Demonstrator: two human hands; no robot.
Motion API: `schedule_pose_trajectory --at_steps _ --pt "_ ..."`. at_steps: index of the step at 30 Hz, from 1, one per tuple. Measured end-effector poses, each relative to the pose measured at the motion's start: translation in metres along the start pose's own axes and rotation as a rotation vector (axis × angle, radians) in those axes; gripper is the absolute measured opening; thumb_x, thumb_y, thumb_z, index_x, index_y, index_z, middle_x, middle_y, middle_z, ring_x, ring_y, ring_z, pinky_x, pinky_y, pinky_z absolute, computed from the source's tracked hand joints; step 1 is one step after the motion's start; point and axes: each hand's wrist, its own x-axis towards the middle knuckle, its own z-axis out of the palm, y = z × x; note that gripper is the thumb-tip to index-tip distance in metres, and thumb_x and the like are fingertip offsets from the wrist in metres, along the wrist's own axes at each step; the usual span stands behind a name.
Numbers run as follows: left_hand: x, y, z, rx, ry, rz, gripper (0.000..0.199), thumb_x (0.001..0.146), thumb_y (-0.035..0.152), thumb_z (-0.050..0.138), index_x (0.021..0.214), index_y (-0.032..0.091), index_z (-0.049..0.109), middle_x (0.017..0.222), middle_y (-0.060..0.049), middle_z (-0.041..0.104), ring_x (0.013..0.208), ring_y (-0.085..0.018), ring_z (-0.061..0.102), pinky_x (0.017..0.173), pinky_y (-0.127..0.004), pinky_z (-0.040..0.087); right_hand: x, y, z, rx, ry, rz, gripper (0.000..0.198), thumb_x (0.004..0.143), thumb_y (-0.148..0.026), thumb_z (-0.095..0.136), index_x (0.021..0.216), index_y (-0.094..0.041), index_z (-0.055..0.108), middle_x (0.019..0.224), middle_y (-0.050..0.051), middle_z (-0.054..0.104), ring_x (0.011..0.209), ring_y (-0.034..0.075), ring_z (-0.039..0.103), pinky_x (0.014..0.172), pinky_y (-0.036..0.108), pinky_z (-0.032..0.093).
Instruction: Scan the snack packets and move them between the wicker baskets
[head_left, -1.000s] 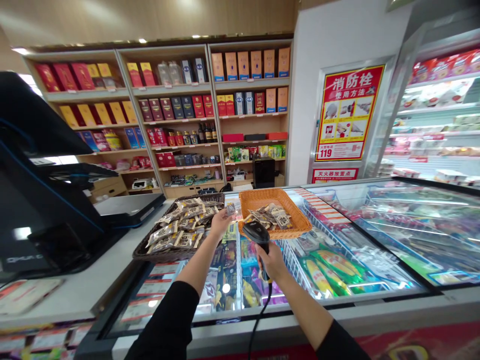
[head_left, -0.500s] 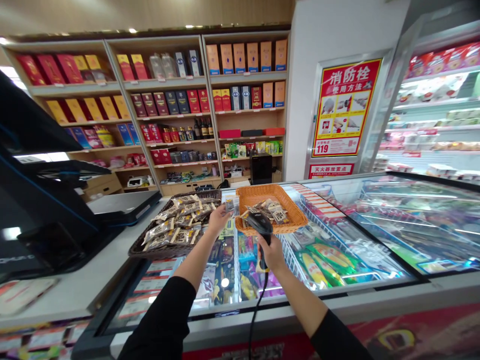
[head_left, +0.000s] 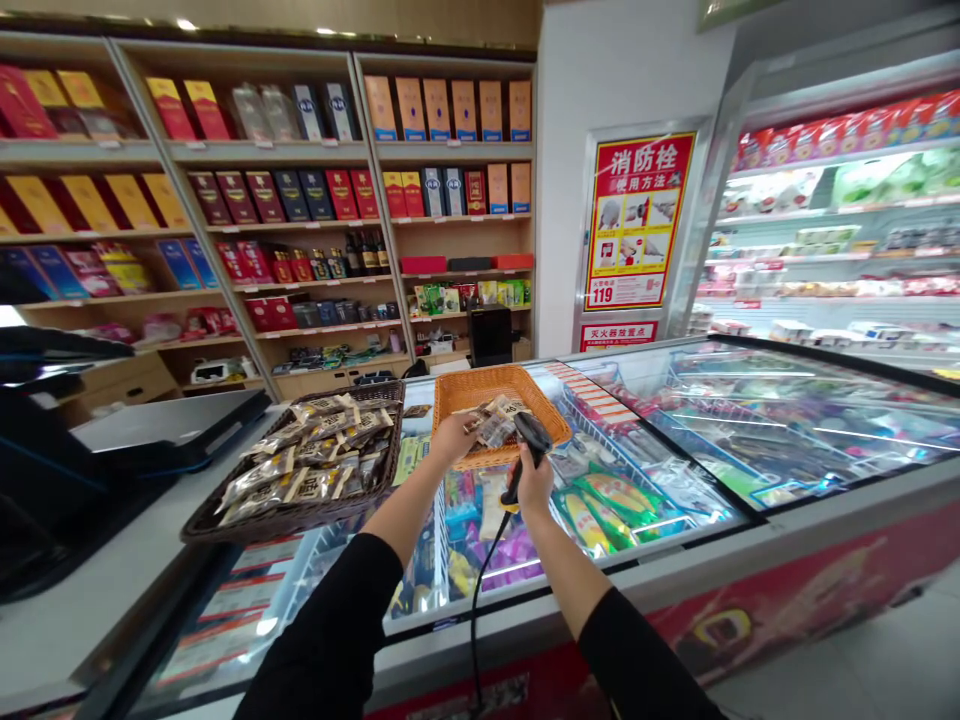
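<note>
My right hand [head_left: 535,482] is wrapped around the grip of a black barcode scanner [head_left: 531,432], its head tilted over the right front of an orange wicker basket [head_left: 555,418]. A cable runs down from the grip. Inside the same basket, my left hand [head_left: 453,438] has its fingers closed on a small snack packet [head_left: 472,424], partly hidden by the hand. More packets [head_left: 501,412] lie in a small heap beside those fingers. To the left, a dark brown wicker basket [head_left: 225,525] holds many similar clear-and-beige snack packets [head_left: 330,450].
Both baskets rest on a glass-topped chest freezer [head_left: 645,400] filled with packaged goods. A flat scale-like device [head_left: 172,430] stands on the counter at left. Shelves of boxes [head_left: 427,195] line the back wall, and a lit refrigerated case [head_left: 840,230] is at right.
My left hand has moved right with the packet, from between the baskets into the orange one. The scanner has swung to the basket's right side. The whole view has turned rightward.
</note>
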Motion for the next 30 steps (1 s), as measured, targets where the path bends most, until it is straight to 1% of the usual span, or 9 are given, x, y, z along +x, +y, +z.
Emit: schedule_pose_trajectory --at_steps 4,8,10,14,18,20,25,28,30 --pt "-0.017 -0.034 -0.047 0.141 0.056 -0.04 0.032 0.083 0.028 0.056 0.11 0.021 0.071 0.108 -0.008 0.07 0.099 -0.022 0.063 0.088 -0.028 0.045 -0.01 -0.003 0.004 0.009 -0.173 -0.046 0.037 0.076 -0.056 0.06 0.073 -0.02 0.053 0.044 -0.006 0.049 0.031 0.011 0.044 0.032 0.024 0.035" --pt "-0.051 -0.08 -0.107 0.312 0.147 -0.191 0.033 0.082 0.028 0.052 0.108 0.021 0.071 0.111 -0.01 0.068 0.1 -0.026 0.062 0.086 -0.031 0.046 -0.021 -0.002 0.018 0.014 -0.358 0.044 0.039 0.074 -0.058 0.061 0.081 -0.02 0.055 0.045 -0.007 0.049 0.031 0.011 0.043 0.032 0.023 0.035" --pt "-0.073 -0.1 -0.123 0.393 0.183 -0.295 0.031 0.082 0.031 0.052 0.105 0.021 0.071 0.109 -0.011 0.068 0.099 -0.026 0.062 0.083 -0.032 0.047 -0.025 0.001 0.026 -0.026 -0.443 0.104 0.04 0.072 -0.059 0.061 0.078 -0.02 0.053 0.044 -0.007 0.049 0.03 0.011 0.043 0.031 0.023 0.035" --pt "-0.11 -0.122 -0.123 0.377 0.213 -0.333 0.029 0.082 0.035 0.051 0.088 0.018 0.072 0.093 -0.01 0.069 0.088 -0.024 0.063 0.076 -0.029 0.046 -0.035 0.013 0.035 -0.04 -0.627 0.245 0.042 0.069 -0.059 0.064 0.073 -0.02 0.051 0.045 -0.006 0.051 0.031 0.01 0.044 0.031 0.022 0.035" --pt "-0.123 -0.122 -0.122 0.271 0.205 -0.269 0.035 0.083 0.042 0.048 0.078 0.018 0.073 0.081 -0.009 0.07 0.08 -0.023 0.063 0.071 -0.028 0.044 -0.041 0.018 0.028 0.081 -0.676 0.362 0.046 0.069 -0.061 0.064 0.084 -0.019 0.054 0.05 -0.005 0.053 0.034 0.01 0.045 0.032 0.022 0.036" --pt "-0.123 -0.119 -0.133 0.257 0.121 -0.25 0.034 0.08 0.046 0.051 0.083 0.021 0.075 0.087 -0.008 0.072 0.082 -0.023 0.064 0.069 -0.027 0.044 -0.041 0.016 0.024 0.111 -0.684 0.385 0.047 0.068 -0.061 0.066 0.086 -0.019 0.053 0.05 -0.005 0.053 0.034 0.01 0.045 0.033 0.022 0.037" --pt "-0.125 -0.12 -0.162 0.298 -0.227 -0.231 0.039 0.06 0.044 0.072 0.094 0.024 0.076 0.095 -0.008 0.073 0.085 -0.027 0.066 0.072 -0.028 0.046 -0.043 0.011 0.023 0.101 -0.674 0.375 0.047 0.066 -0.061 0.068 0.081 -0.019 0.051 0.048 -0.006 0.052 0.033 0.01 0.044 0.032 0.022 0.036" --pt "-0.128 -0.122 -0.159 0.34 -0.293 -0.223 0.034 0.065 0.041 0.069 0.094 0.024 0.076 0.089 -0.011 0.074 0.08 -0.027 0.067 0.073 -0.03 0.046 -0.044 0.012 0.022 0.09 -0.656 0.371 0.047 0.067 -0.061 0.067 0.079 -0.019 0.051 0.049 -0.005 0.052 0.033 0.01 0.045 0.032 0.022 0.035" --pt "-0.129 -0.124 -0.153 0.344 -0.269 -0.207 0.031 0.068 0.04 0.067 0.093 0.025 0.076 0.084 -0.011 0.074 0.077 -0.026 0.067 0.072 -0.03 0.046 -0.045 0.013 0.021 0.096 -0.652 0.376 0.046 0.067 -0.061 0.067 0.078 -0.02 0.05 0.049 -0.005 0.053 0.034 0.01 0.045 0.032 0.022 0.035"
